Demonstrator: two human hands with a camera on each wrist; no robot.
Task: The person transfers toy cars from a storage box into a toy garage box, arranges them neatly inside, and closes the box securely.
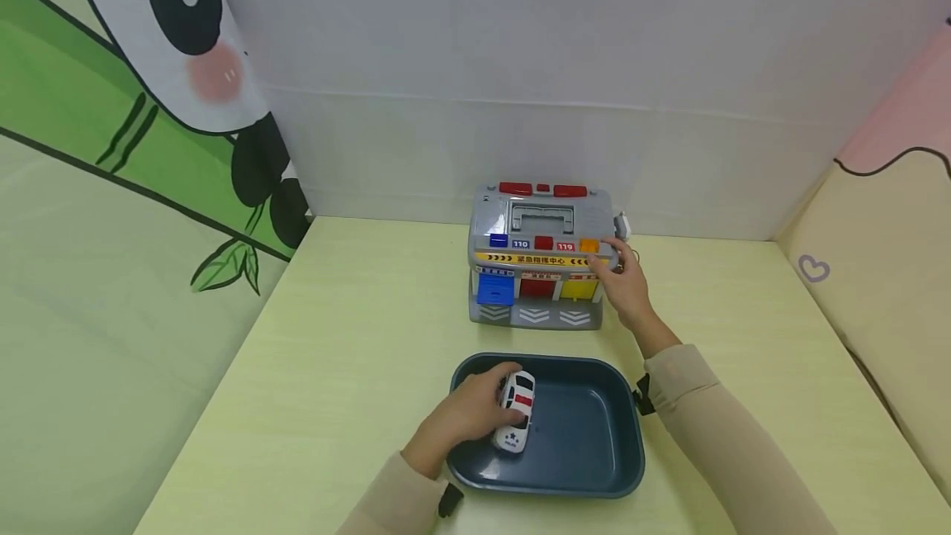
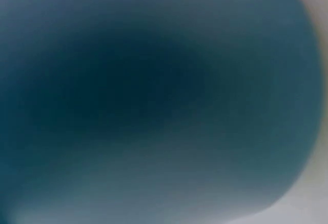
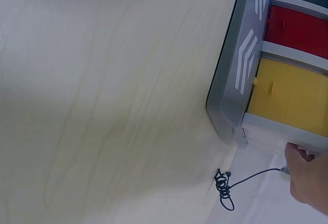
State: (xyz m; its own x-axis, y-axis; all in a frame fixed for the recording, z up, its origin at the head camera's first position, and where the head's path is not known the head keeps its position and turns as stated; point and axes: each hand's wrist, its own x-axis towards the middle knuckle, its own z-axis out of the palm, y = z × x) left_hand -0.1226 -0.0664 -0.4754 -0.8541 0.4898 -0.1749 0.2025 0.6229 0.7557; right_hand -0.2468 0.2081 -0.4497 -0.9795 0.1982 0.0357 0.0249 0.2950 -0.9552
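In the head view, a white toy police car [image 1: 518,403] with a red roof patch is in the left part of a dark blue tray [image 1: 620,436]. My left hand [image 1: 471,409] grips the car from its left side, thumb and fingers at its two ends. Behind the tray stands a grey toy garage [image 1: 535,316] with blue, red and yellow doors. My right hand [image 1: 627,287] holds its right front corner, the thumb in front near an orange button [image 1: 589,245]. In the right wrist view, the garage's yellow door [image 3: 292,96] looks shut. The left wrist view shows only blurred tray [image 2: 154,183].
A light wood-grain table [image 1: 357,337] lies under everything, with a printed cloth wall [image 1: 386,139] behind it. A coiled dark cord [image 3: 224,185] lies by the garage's right side. A small white piece [image 1: 622,226] sticks out from that side.
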